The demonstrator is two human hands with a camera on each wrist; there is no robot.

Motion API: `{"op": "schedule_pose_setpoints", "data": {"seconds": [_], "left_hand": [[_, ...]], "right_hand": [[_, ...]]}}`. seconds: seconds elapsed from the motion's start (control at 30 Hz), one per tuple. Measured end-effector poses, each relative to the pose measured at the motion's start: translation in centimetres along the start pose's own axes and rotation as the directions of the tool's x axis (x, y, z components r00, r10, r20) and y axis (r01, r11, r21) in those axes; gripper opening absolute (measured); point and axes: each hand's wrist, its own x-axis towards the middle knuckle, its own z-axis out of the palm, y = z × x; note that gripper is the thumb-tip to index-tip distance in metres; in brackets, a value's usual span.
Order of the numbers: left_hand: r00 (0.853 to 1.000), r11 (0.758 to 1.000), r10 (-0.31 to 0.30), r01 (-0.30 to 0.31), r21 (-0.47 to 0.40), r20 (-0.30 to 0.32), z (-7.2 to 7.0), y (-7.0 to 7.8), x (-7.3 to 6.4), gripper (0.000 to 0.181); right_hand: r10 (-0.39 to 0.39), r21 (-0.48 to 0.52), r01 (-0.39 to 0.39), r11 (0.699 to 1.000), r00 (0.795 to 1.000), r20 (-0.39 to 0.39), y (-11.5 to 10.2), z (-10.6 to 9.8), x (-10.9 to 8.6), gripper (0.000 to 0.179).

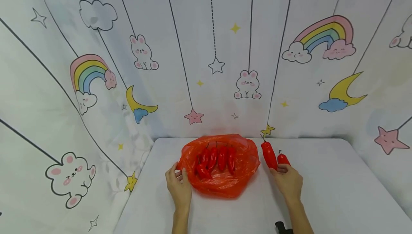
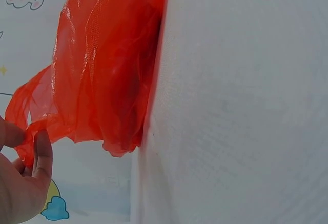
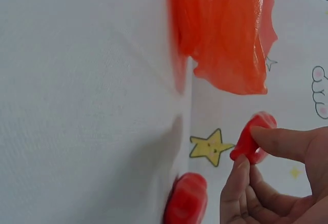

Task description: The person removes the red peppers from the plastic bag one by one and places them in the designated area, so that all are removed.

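Observation:
A red plastic bag (image 1: 222, 187) lies spread open on the white table, with several red chili peppers (image 1: 222, 158) inside it. At the bag's left edge, my left hand (image 1: 180, 187) pinches the thin plastic rim; in the left wrist view the left hand (image 2: 25, 178) holds the crumpled film between thumb and fingers. To the right of the bag, my right hand (image 1: 289, 184) pinches the lower end of a chili pepper (image 1: 269, 155), raised off the table with its stem pointing away. Another chili pepper (image 3: 187, 198) lies on the table just right of the held one.
The white table (image 1: 334, 191) ends at the back against a hanging cloth (image 1: 219, 98) printed with rabbits, stars and rainbows. A black object (image 1: 283, 228) shows at the bottom edge by the right forearm.

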Motion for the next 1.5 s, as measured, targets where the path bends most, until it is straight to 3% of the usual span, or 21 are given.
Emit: {"op": "schedule_pose_setpoints", "data": {"seconds": [0.73,1.0,1.27,1.5], "left_hand": [[1.000,1.000,0.017,-0.017,-0.004,0.001,-0.1,0.3,-0.1,0.039],[1.000,1.000,0.003,-0.003,-0.014,0.017,-0.1,0.4,-0.2,0.039],[1.000,1.000,0.011,-0.011,-0.014,0.015,-0.2,0.5,-0.1,0.039],[1.000,1.000,-0.014,0.014,0.002,0.023,-0.2,0.6,-0.2,0.040]], "right_hand": [[0.133,-0.058,-0.134,0.989,0.991,-0.011,2.3,-1.1,-0.2,0.039],[0.110,-0.086,-0.111,0.990,0.994,-0.019,2.9,-1.5,-0.4,0.039],[0.173,-0.145,-0.169,0.975,0.985,0.015,3.3,-1.7,-0.4,0.041],[0.173,-0.177,-0.166,0.970,0.984,0.030,3.4,-2.2,-0.7,0.039]]}}
